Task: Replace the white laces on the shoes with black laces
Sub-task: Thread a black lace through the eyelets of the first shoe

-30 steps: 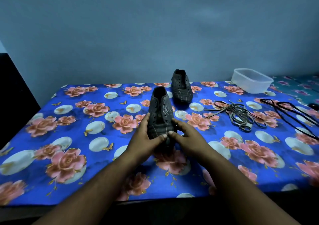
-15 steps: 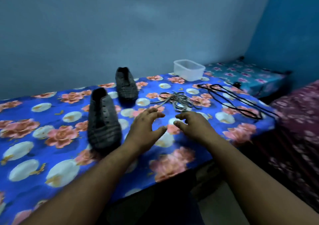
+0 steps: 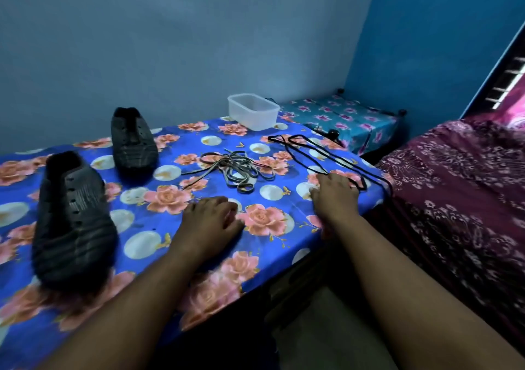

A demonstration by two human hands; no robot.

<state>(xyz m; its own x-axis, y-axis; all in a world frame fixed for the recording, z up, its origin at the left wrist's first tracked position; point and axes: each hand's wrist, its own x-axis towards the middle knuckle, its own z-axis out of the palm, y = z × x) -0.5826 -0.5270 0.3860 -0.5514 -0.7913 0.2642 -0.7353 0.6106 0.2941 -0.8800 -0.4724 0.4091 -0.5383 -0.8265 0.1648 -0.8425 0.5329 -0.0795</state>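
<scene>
Both bare forearms reached forward, the left hand (image 3: 211,222) lying palm-down with its fingers loosely curled and holding nothing, while the right hand (image 3: 333,196) stretched farther out, palm-down, fingers bent at their tips.

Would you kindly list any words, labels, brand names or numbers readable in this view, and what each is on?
None can be read.
Near shoe: faint pale marks on its side, too blurred to tell whether they are text.
Far shoe, plastic container and flowered cloth: no lettering visible.
</scene>
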